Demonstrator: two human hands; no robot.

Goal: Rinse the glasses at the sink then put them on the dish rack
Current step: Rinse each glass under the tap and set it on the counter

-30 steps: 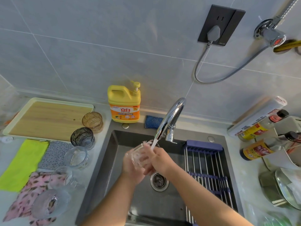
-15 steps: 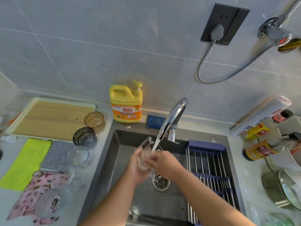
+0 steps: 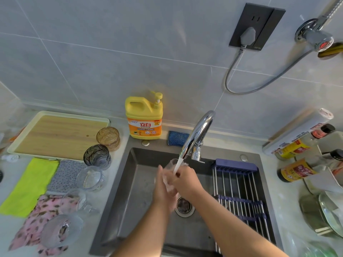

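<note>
Both hands are positioned over the dark sink (image 3: 133, 182), directly beneath the chrome faucet (image 3: 197, 134). A clear glass (image 3: 171, 170) is held between them, tilted, with its rim directed up toward the spout; the water stream (image 3: 177, 166) runs down at the rim. The left hand (image 3: 163, 190) is curled around the left side and base of the glass, fingers closed against its wall. The right hand (image 3: 186, 179) is closed over the right side of the glass, with its fingertips at or inside the rim; the exact finger placement cannot be determined through the water and glass. The glass sits above and slightly behind the drain (image 3: 183, 205). The dish rack (image 3: 239, 191), a roll-up type with metal rods and blue end pieces, spans the right part of the sink, just beside the right forearm, and carries nothing. On the counter left of the sink, five further glasses stand in a row: an amber glass (image 3: 108, 138), a dark smoked glass (image 3: 97, 157), a clear glass on the counter (image 3: 91, 178), a stemmed glass (image 3: 77, 202) and a frosted glass (image 3: 60, 231). A yellow detergent bottle (image 3: 143, 117) stands behind the sink.
</note>
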